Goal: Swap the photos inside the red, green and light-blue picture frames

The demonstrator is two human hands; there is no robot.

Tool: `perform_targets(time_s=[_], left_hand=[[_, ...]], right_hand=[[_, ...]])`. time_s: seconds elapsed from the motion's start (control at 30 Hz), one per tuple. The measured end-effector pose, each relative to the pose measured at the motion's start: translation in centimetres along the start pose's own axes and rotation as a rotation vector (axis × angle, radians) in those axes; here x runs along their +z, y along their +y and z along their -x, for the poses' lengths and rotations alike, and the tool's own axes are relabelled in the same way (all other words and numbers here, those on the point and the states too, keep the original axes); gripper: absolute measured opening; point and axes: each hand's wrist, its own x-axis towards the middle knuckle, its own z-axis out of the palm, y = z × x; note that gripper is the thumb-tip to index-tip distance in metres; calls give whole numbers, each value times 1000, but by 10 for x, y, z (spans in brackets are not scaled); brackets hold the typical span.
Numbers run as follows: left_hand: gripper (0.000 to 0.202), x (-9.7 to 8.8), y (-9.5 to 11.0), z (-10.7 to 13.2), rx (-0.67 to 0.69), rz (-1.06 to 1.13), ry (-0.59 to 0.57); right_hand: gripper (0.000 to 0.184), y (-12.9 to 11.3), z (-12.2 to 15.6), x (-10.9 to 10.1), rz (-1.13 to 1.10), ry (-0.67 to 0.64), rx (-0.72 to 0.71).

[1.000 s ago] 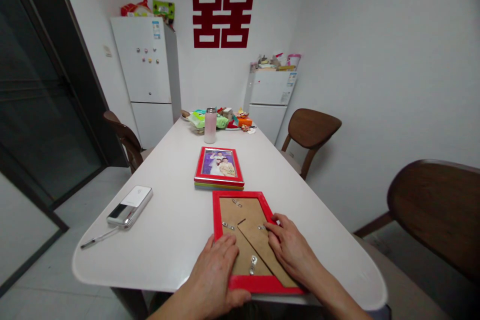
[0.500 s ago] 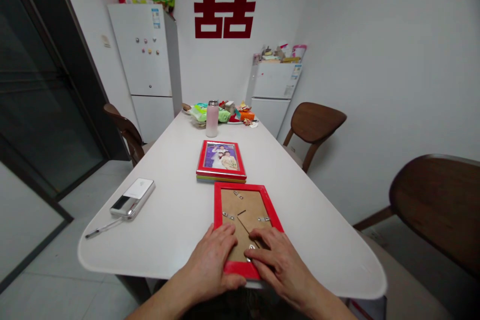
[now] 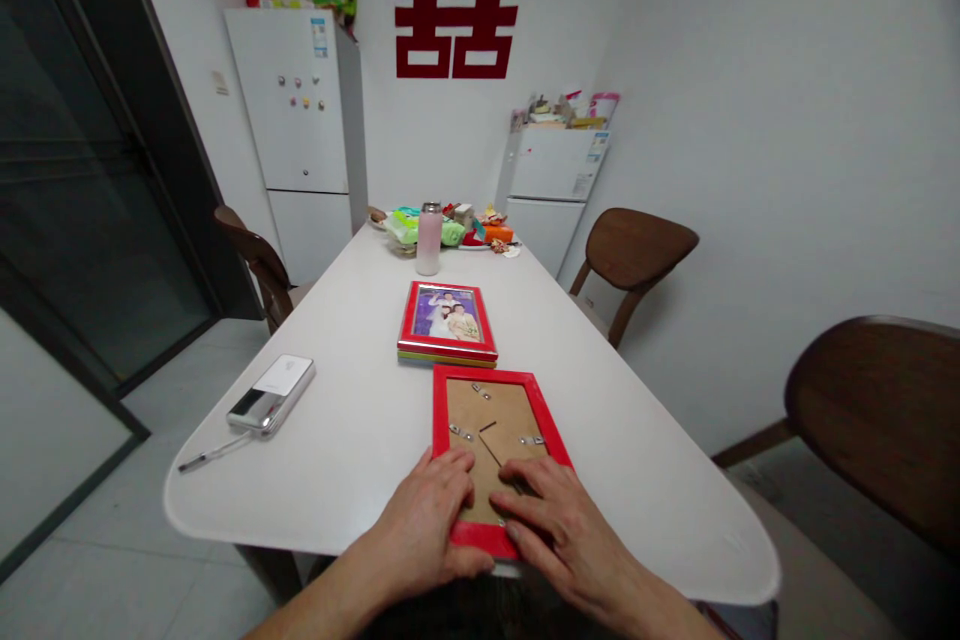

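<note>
A red picture frame (image 3: 555, 430) lies face down at the near table edge, its brown backing board (image 3: 480, 410) upward. Small metal clips sit around the board, such as the right-hand clip (image 3: 532, 440). My left hand (image 3: 427, 515) grips the frame's near left corner, fingers on the board and thumb along the near edge. My right hand (image 3: 551, 520) is closed at the near right part, bent fingertips pressing on the board and thumb at the bottom clip, which the fingers mostly cover. Beyond lies a stack of picture frames (image 3: 447, 344), the top one showing a photo.
A white power bank (image 3: 271, 396) with a short cable lies on the left of the white table (image 3: 337, 460). Farther back stand a pink bottle (image 3: 429, 240) and assorted snack packets (image 3: 450, 232). Wooden chairs (image 3: 637, 245) line both sides; two fridges (image 3: 292, 140) stand behind.
My right thumb and index finger have shifted slightly over the bottom clip, which is now mostly covered. My left hand keeps its place on the frame. The whole view has moved a little.
</note>
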Motion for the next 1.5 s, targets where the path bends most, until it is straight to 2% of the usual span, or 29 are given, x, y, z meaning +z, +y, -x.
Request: perform_targets(time_s=[0.2, 0.4, 0.67, 0.83, 0.97, 1.23, 1.4, 1.5], left_hand=[[42, 2, 2, 1, -23, 0, 8], [37, 0, 4, 1, -10, 11, 23], [37, 4, 0, 0, -13, 22, 22], [42, 5, -1, 2, -26, 45, 16], [46, 5, -1, 2, -45, 35, -5], [40, 1, 1, -1, -39, 19, 2], [34, 5, 10, -3, -13, -86, 19], [25, 15, 10, -3, 24, -122, 84]], right_hand=[[26, 6, -48, 17, -31, 93, 121], [22, 8, -80, 30, 21, 42, 154], [20, 8, -82, 27, 6, 31, 161], [24, 36, -92, 23, 52, 139, 344], [23, 55, -105, 27, 79, 157, 486], [16, 61, -119, 31, 10, 203, 613], [13, 56, -111, 21, -145, 277, 615], [18, 57, -87, 7, -260, 369, 605]])
